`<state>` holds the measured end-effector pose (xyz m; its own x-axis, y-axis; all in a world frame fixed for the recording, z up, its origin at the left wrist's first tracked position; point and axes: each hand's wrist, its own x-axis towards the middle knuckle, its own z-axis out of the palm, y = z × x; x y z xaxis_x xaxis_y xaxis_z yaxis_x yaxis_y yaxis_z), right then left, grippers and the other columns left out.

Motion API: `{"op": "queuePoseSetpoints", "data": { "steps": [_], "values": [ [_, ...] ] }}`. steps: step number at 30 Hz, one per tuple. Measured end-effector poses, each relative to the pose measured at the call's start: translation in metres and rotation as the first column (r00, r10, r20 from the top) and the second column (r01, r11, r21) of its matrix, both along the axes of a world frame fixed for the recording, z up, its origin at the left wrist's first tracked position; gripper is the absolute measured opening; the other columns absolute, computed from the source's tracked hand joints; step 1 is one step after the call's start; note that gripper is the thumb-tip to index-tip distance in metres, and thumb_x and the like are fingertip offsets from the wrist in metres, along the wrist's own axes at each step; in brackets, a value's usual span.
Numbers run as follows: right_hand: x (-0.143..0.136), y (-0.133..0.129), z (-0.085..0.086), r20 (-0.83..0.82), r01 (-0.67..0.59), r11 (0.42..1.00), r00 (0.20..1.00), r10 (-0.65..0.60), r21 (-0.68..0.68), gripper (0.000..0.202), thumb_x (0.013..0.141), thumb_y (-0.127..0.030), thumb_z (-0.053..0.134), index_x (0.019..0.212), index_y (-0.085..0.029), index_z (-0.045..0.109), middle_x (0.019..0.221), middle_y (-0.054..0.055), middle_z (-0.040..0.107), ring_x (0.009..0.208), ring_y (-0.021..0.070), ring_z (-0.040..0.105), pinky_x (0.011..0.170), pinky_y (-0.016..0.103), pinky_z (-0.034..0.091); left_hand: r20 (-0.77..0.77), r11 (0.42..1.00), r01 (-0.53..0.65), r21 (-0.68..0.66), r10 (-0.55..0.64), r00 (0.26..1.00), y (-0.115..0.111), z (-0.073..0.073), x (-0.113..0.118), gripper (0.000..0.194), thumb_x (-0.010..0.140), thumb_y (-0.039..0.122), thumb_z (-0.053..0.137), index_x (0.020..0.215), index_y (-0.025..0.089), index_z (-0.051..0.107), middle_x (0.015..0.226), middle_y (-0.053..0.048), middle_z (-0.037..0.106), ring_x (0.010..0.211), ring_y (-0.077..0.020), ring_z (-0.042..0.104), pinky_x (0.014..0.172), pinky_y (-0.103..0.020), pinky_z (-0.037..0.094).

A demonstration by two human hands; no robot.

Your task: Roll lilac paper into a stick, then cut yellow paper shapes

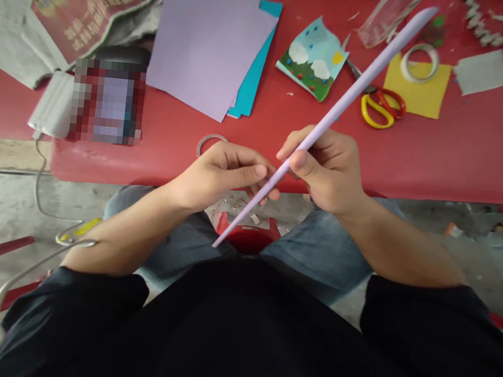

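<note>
Head view: the right hand [333, 174] pinches a lilac roll [355, 94] between thumb and fingers, aslant over the red table [463, 158]; the left hand [220, 176] curls its fingers behind, whether gripping I can't tell.

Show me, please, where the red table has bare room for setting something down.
Widest: red table between yellow paper and front edge, right of the right hand. Smaller: between the blurred item and the ring, in front of the purple sheet. Crowded: the far left, under crumpled paper, and around the scissors and tape roll.
</note>
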<state>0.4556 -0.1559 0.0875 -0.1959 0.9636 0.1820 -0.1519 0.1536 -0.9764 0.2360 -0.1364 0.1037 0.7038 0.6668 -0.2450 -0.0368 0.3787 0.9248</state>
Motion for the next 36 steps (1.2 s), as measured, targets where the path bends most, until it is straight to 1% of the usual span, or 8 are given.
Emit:
{"op": "queuePoseSetpoints", "data": {
  "steps": [4, 7, 9, 13, 19, 25, 31, 36],
  "values": [
    [0.000, 0.000, 0.000, -0.037, -0.084, 0.996, 0.996, 0.083, -0.010, 0.036, 0.090, -0.055, 0.084, 0.091, -0.021, 0.076, 0.072, -0.001, 0.063, 0.059, 0.0099, 0.054, 0.051, 0.025, 0.046, 0.040, 0.988, 0.079, -0.135, -0.074, 0.996, 0.003, -0.006, -0.001, 0.028, 0.093, 0.045, 0.082, 0.100, 0.017, 0.082, 0.091, -0.011, 0.083, 0.078, -0.0229, 0.081, 0.071, -0.032, 0.069],
    [0.000, -0.002, 0.001, -0.073, -0.173, 0.985, 0.983, 0.171, -0.018, 0.033, 0.091, -0.052, 0.083, 0.093, -0.020, 0.075, 0.077, 0.000, 0.067, 0.060, 0.0103, 0.059, 0.051, 0.025, 0.048, 0.061, 0.976, 0.147, -0.159, -0.139, 0.988, 0.001, -0.007, 0.001, 0.029, 0.092, 0.045, 0.082, 0.101, 0.018, 0.082, 0.087, -0.010, 0.082, 0.074, -0.0219, 0.080, 0.070, -0.033, 0.069],
    [0.000, -0.002, 0.002, -0.081, -0.195, 0.981, 0.978, 0.192, -0.021, 0.030, 0.092, -0.049, 0.083, 0.094, -0.020, 0.076, 0.079, 0.000, 0.069, 0.062, 0.0105, 0.061, 0.053, 0.025, 0.050, 0.045, 0.983, 0.150, -0.111, -0.145, 0.988, -0.001, -0.006, 0.003, 0.027, 0.092, 0.045, 0.083, 0.098, 0.018, 0.082, 0.084, -0.008, 0.081, 0.072, -0.0200, 0.078, 0.069, -0.031, 0.067],
    [0.003, -0.002, -0.001, -0.066, -0.194, 0.981, 0.978, 0.196, 0.029, 0.023, 0.091, -0.042, 0.086, 0.093, -0.020, 0.078, 0.080, 0.001, 0.071, 0.066, 0.0109, 0.062, 0.058, 0.025, 0.052, -0.067, 0.989, 0.107, 0.102, -0.100, 0.993, -0.006, -0.002, 0.005, 0.026, 0.090, 0.042, 0.085, 0.090, 0.017, 0.080, 0.081, -0.005, 0.078, 0.072, -0.0180, 0.075, 0.067, -0.029, 0.062],
    [0.006, 0.002, -0.007, -0.034, -0.202, 0.971, 0.978, 0.208, 0.126, 0.020, 0.092, -0.039, 0.085, 0.097, -0.021, 0.080, 0.079, 0.001, 0.071, 0.071, 0.0127, 0.064, 0.065, 0.026, 0.053, -0.129, 0.921, 0.039, 0.387, 0.012, 0.992, -0.008, -0.001, 0.002, 0.024, 0.082, 0.033, 0.093, 0.093, 0.016, 0.080, 0.083, -0.003, 0.078, 0.076, -0.0157, 0.074, 0.072, -0.026, 0.061],
    [0.008, 0.006, -0.004, -0.040, -0.181, 0.964, 0.981, 0.192, 0.193, 0.016, 0.099, -0.035, 0.078, 0.099, -0.019, 0.080, 0.079, 0.001, 0.069, 0.071, 0.0116, 0.064, 0.062, 0.024, 0.052, -0.094, 0.952, 0.056, 0.301, -0.029, 0.995, -0.003, 0.001, 0.000, 0.027, 0.100, 0.042, 0.073, 0.103, 0.015, 0.080, 0.090, -0.009, 0.082, 0.076, -0.0182, 0.077, 0.067, -0.028, 0.061],
    [0.008, 0.007, -0.009, -0.027, -0.187, 0.966, 0.980, 0.195, 0.176, 0.021, 0.094, -0.040, 0.083, 0.100, -0.020, 0.081, 0.077, 0.000, 0.069, 0.069, 0.0114, 0.062, 0.064, 0.025, 0.052, -0.135, 0.870, -0.011, 0.493, 0.089, 0.987, -0.006, 0.001, 0.003, 0.014, 0.091, 0.028, 0.084, 0.094, 0.016, 0.080, 0.077, -0.002, 0.076, 0.069, -0.0117, 0.069, 0.063, -0.021, 0.055],
    [0.010, 0.007, -0.008, 0.035, -0.173, 0.978, 0.985, 0.170, 0.119, 0.018, 0.092, -0.039, 0.084, 0.097, -0.022, 0.082, 0.077, 0.000, 0.070, 0.066, 0.0124, 0.061, 0.060, 0.028, 0.049, -0.244, 0.874, 0.002, 0.486, 0.133, 0.961, -0.008, 0.001, 0.003, 0.017, 0.092, 0.034, 0.080, 0.092, 0.016, 0.080, 0.080, -0.004, 0.077, 0.070, -0.0144, 0.070, 0.065, -0.025, 0.055]
  ]
}}
